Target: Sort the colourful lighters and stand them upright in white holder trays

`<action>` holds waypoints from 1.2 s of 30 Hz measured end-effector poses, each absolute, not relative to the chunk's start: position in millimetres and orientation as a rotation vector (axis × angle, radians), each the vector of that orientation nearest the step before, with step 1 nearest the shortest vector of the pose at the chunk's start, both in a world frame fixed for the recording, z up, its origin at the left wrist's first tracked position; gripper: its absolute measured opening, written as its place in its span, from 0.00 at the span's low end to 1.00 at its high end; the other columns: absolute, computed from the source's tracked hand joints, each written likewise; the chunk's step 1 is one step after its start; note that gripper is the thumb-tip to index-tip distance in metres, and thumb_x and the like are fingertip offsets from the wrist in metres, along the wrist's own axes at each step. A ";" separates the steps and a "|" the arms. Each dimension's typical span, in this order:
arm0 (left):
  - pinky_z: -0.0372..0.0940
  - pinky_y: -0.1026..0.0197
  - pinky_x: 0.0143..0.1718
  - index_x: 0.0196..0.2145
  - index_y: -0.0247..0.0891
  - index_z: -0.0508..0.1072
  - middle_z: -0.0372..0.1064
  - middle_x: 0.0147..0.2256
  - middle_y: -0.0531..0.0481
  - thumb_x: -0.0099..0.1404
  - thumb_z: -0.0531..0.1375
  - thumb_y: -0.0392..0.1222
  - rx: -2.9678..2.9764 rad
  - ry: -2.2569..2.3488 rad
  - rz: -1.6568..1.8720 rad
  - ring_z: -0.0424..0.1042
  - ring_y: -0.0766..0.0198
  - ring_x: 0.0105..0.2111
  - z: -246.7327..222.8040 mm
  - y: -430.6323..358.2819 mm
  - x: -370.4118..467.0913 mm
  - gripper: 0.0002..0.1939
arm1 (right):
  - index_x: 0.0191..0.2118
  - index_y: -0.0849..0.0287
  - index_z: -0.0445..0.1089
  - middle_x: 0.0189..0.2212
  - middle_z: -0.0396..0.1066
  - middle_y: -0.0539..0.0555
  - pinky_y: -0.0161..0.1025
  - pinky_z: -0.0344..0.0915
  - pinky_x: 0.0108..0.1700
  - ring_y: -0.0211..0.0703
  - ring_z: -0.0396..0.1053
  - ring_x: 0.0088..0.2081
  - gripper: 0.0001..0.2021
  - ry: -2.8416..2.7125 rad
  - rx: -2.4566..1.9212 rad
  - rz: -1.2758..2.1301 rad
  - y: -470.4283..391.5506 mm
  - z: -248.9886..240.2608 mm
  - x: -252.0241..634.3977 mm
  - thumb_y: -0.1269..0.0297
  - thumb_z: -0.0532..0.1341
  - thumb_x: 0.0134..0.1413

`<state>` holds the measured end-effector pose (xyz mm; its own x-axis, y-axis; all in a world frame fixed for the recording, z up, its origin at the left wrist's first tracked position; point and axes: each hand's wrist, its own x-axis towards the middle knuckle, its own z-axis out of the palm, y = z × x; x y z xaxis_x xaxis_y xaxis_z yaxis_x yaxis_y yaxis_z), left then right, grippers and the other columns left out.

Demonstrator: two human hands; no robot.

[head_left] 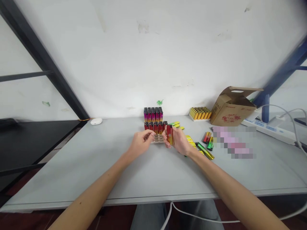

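Note:
My right hand grips a red-and-yellow lighter upright, its black top pointing up. Beside it on the left, my left hand has thumb and fingers pinched together at the front of a pale tray with round holes. Whether anything is between those fingers is hidden. Red lighters with black tops stand in rows in the tray's rear part. Directly behind them are rows of purple-and-orange lighters. Several yellow and green shiny lighters lie loose around and beyond my right wrist.
At the back right, yellow lighters fill a tray beside an open cardboard box. Shorter red and green pieces lie near a blurred-out patch. A white power strip with cables runs along the right. A small white case sits back left.

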<state>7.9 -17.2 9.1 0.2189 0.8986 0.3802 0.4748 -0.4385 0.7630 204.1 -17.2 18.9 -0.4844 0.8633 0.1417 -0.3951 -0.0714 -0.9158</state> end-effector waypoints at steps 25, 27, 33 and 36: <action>0.64 0.63 0.31 0.38 0.39 0.74 0.74 0.32 0.50 0.65 0.53 0.46 2.148 1.714 1.373 0.70 0.66 0.26 6.4 14.7 -31.6 0.13 | 0.46 0.55 0.72 0.42 0.74 0.55 0.40 0.67 0.43 0.41 0.71 0.38 0.11 -1.958 -0.892 0.459 -0.5 4.2 168.5 0.65 0.57 0.60; 0.65 0.63 0.32 0.42 0.39 0.73 0.74 0.35 0.49 0.65 0.53 0.43 2.182 1.706 1.355 0.70 0.65 0.28 3.6 17.2 -33.5 0.12 | 0.46 0.55 0.72 0.43 0.74 0.55 0.40 0.67 0.42 0.42 0.71 0.39 0.10 -2.023 -0.918 0.405 0.6 4.2 164.3 0.66 0.57 0.61; 0.65 0.61 0.34 0.45 0.39 0.71 0.72 0.39 0.48 0.64 0.53 0.39 2.259 1.682 1.251 0.70 0.64 0.31 -4.8 22.8 -34.9 0.13 | 0.54 0.51 0.66 0.43 0.76 0.51 0.40 0.68 0.39 0.44 0.73 0.39 0.16 -2.067 -1.100 0.197 -0.5 6.7 156.3 0.65 0.58 0.60; 0.66 0.61 0.34 0.45 0.39 0.70 0.72 0.39 0.49 0.64 0.53 0.39 2.268 1.680 1.248 0.70 0.64 0.31 -5.7 22.6 -33.9 0.12 | 0.49 0.52 0.69 0.42 0.76 0.51 0.41 0.68 0.41 0.45 0.72 0.42 0.12 -2.064 -1.083 0.026 1.4 6.5 151.9 0.66 0.57 0.61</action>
